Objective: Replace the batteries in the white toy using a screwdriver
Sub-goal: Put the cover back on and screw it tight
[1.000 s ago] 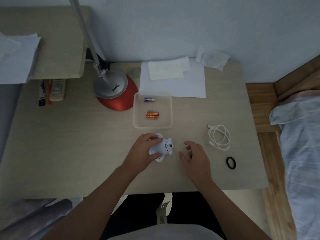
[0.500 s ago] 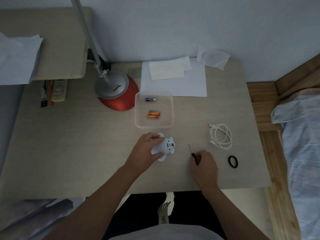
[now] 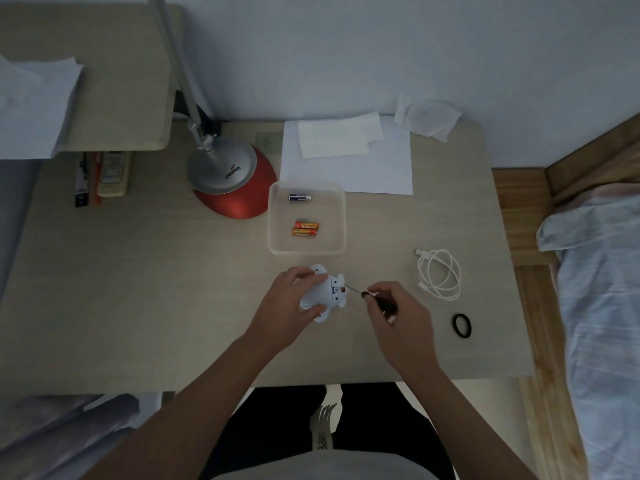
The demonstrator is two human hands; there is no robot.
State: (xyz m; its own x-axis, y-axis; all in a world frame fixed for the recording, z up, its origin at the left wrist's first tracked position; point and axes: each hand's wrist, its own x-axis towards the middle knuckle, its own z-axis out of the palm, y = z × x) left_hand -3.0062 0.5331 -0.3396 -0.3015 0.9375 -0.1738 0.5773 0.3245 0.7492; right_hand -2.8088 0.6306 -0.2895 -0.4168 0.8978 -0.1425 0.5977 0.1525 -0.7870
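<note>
1. The white toy (image 3: 327,292) lies on the desk (image 3: 138,271) near the front edge, just off centre. Its underside faces up.
2. The left hand (image 3: 287,306) grips the toy from 9 o'clock. The fingers curl over the far side of the toy and the thumb presses the near side.
3. The right hand (image 3: 398,313) is at 3 o'clock of the toy. Its thumb and fingers pinch the dark handle of the screwdriver (image 3: 364,295).
4. The screwdriver shaft points toward 10 o'clock. Its tip is at the small panel on the toy; contact with a screw cannot be confirmed.
5. A clear plastic tray (image 3: 343,220) stands at 12 o'clock of the toy, close by but apart. It holds one blue battery (image 3: 299,197) at the far side and two orange batteries (image 3: 305,228) side by side, touching, nearer the front.
6. A coiled white cable (image 3: 440,275) lies at 3 o'clock beyond the right hand. A black hair tie (image 3: 461,325) lies at 4 o'clock.
7. A red lamp base (image 3: 239,188) stands at 11 o'clock, just beside the tray.
</note>
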